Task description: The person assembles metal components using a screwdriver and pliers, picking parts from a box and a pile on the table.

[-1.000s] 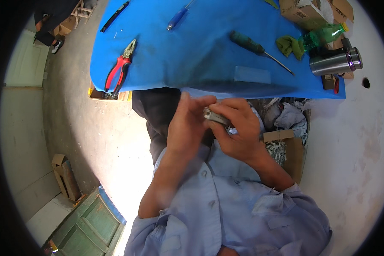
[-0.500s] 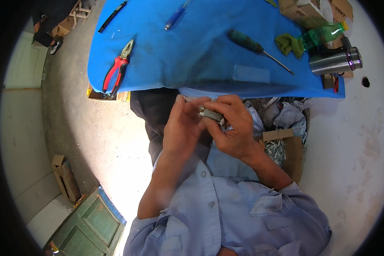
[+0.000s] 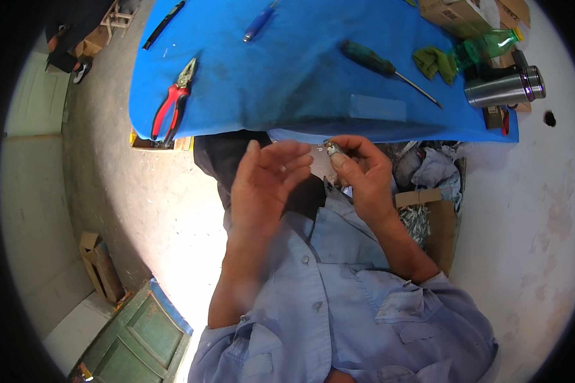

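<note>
Between the thumb and fingers of my right hand (image 3: 365, 180) is a small grey metal part (image 3: 332, 149), its end turned up; the fingers cover most of it. My left hand (image 3: 262, 182) lies open just to its left, palm up, thumb raised and fingers stretched toward the part without gripping it. A tiny pale speck shows on the left palm, too small to name. Both hands are above my lap, just short of the near edge of the blue-covered table (image 3: 287, 76).
On the table lie red-handled pliers (image 3: 172, 105), a green-handled screwdriver (image 3: 370, 59), a blue-handled screwdriver (image 3: 259, 24) and a black pen-like tool (image 3: 164, 24). A green bottle (image 3: 485, 50) and a steel flask (image 3: 501, 89) lie at the right. Below stands a carton (image 3: 439, 233) with metal pieces.
My hands have drawn apart. The left has moved slightly left and opened its palm; the right has moved a little right and turned the metal part upward.
</note>
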{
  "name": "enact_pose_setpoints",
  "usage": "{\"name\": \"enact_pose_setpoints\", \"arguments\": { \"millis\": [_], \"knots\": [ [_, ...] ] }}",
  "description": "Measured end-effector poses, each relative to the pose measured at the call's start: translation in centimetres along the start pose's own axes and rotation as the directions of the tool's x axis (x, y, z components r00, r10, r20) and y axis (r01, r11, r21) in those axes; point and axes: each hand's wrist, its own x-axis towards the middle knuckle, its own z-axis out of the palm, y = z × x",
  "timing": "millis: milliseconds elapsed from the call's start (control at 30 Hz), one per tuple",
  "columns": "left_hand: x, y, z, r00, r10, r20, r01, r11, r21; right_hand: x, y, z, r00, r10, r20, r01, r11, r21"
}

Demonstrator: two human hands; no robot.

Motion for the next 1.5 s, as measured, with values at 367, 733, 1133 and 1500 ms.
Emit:
{"name": "enact_pose_setpoints", "arguments": {
  "millis": [367,733,1133,1500],
  "knots": [
    [2.4,9.3,-3.8,0.884,0.398,0.246,-0.460,0.837,0.297,-1.4,4.2,-2.1,0.942,0.333,-0.053,-0.317,0.928,0.199],
    [3.9,-1.6,9.3,0.859,0.268,0.437,-0.512,0.413,0.753,-2.8,7.9,-1.0,0.992,0.122,-0.043,-0.114,0.982,0.152],
    [4.1,3.8,8.8,0.830,0.444,0.337,-0.379,0.006,0.925,-2.3,6.1,-2.7,0.937,0.324,0.128,-0.349,0.885,0.308],
    [10.0,7.1,7.3,0.751,0.492,0.441,-0.363,-0.251,0.897,-0.1,4.2,-4.0,0.977,0.215,0.004,-0.204,0.921,0.332]
  ]
}}
